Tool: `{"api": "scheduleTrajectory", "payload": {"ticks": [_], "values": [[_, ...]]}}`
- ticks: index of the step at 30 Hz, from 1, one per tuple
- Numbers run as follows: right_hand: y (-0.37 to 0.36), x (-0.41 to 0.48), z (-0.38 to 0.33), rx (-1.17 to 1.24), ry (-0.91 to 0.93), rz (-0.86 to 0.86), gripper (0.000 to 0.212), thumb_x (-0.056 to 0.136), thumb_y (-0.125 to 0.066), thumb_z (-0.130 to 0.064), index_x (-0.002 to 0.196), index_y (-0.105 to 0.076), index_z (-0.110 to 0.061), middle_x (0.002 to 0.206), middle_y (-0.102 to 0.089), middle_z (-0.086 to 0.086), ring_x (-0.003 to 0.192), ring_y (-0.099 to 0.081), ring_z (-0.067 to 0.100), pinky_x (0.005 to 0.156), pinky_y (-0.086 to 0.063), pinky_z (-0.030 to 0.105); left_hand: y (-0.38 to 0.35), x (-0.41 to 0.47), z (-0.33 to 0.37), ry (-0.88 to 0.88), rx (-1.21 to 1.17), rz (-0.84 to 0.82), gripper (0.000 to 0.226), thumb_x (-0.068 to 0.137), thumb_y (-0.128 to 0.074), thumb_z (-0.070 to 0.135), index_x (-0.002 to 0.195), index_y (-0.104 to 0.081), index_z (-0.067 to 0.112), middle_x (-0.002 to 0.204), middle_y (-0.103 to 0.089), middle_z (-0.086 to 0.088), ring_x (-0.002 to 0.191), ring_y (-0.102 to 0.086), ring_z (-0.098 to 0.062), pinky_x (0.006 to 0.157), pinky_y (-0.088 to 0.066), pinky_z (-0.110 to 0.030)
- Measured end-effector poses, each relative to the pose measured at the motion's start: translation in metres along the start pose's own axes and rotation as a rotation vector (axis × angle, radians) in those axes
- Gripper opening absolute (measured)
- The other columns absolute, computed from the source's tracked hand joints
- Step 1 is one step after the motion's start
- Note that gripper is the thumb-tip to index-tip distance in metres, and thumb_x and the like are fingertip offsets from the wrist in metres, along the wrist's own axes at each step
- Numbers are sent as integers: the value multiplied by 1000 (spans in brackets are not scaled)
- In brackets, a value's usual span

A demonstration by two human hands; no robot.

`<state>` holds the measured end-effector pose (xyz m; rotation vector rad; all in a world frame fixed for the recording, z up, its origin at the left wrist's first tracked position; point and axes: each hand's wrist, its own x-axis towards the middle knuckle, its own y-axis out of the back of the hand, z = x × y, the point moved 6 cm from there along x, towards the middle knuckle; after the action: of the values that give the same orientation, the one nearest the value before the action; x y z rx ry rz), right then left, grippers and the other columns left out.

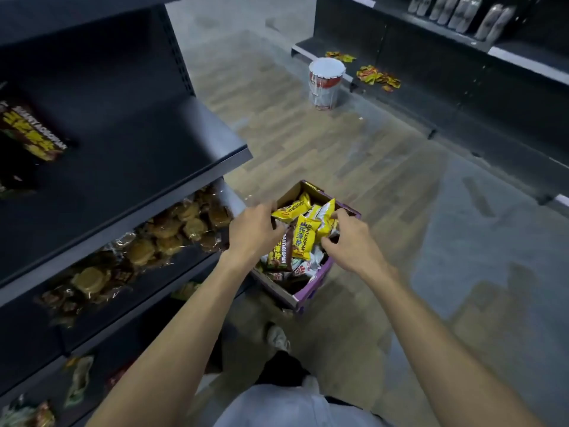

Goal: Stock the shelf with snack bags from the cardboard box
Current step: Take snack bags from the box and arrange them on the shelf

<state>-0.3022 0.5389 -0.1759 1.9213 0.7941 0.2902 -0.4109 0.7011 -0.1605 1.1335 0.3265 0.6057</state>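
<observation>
Left hand is curling its fingers around the end of a yellow snack bag on top of the heap, while the right hand is pinching a second yellow bag just beside it. Both are reaching down into the open cardboard box, which is sitting on the floor near the dark shelf and brimming with yellow and brown packets. One dark snack bag is lying flat on that shelf, with packs of round brown cakes lying on the board below.
</observation>
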Motion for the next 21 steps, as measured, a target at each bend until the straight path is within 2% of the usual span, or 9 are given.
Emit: {"api": "scheduleTrajectory", "payload": {"ticks": [3,8,11,14,17,21], "values": [[-20,22,2,0,-34,-69,52,85,-67,-29,131,-47,-12,116,-62,8,111,-56,29,87,-50,41,-21,17,-20,36,-13,-56,27,86,-59,37,110,-58,25,93,-68,0,80,-62,-24,58,-45,-31],[-54,51,17,1,-94,-167,48,85,-68,-30,125,-49,-10,110,-64,10,105,-59,31,85,-51,42,-59,36,-45,99,-10,-184,23,85,-61,32,105,-58,21,85,-66,0,79,-62,-27,57,-47,-31],[-74,58,32,13,-132,-233,46,87,-68,-28,124,-49,-9,111,-63,13,109,-57,33,85,-47,38,-79,40,-56,136,-81,-229,19,83,-65,26,100,-60,18,89,-68,0,82,-64,-24,59,-47,-28],[-102,54,50,35,-192,-346,43,87,-67,-27,123,-50,-10,109,-62,13,107,-57,32,79,-41,34,-114,34,-67,170,-73,-320,25,83,-65,28,106,-62,18,96,-69,-2,89,-65,-25,60,-46,-27],[-132,55,70,28,-214,-420,43,84,-66,-24,121,-51,-10,109,-63,15,106,-58,34,79,-43,36,-146,28,-75,202,-25,-395,26,82,-63,29,105,-60,16,99,-67,-5,94,-63,-29,66,-47,-31],[-158,73,81,28,-211,-471,40,82,-64,-22,118,-51,-9,105,-62,17,102,-58,36,78,-43,38,-178,34,-86,291,-34,-493,28,82,-62,30,105,-56,18,101,-65,-6,97,-61,-31,65,-42,-32]]}}
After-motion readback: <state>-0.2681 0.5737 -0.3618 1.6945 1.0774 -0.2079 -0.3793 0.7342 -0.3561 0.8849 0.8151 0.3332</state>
